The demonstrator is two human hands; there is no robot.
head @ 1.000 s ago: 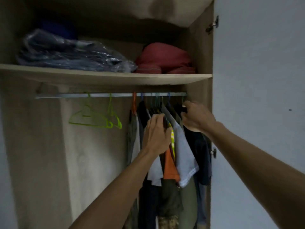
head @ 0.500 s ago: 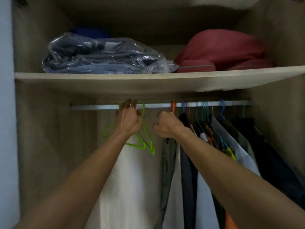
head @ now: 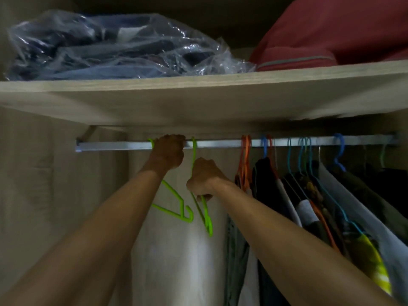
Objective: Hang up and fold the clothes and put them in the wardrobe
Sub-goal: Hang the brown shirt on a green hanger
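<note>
Right hand (head: pixel 202 176) pinches shoulder of right green hanger (head: pixel 204 208), hook on rail (head: pixel 220 143). Left hand (head: pixel 169 153) curls at rail by hook of left green hanger (head: pixel 176 208); whether it clasps hook or rail, cannot tell. Advice: lift each hook straight up clear of rail, avoid snagging neighbour. Hung clothes (head: pixel 298 206) crowd right; shelf (head: pixel 198 85) close above, little headroom.

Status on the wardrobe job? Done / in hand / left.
Done: a row of clothes already hangs on the rail, right side.
In hand: two empty green hangers hang left of them. The left hand is up at the rail by their hooks; the right hand grips one lower down.
Left: no unhung or folded garment in view, so the remainder can't be judged.
</note>
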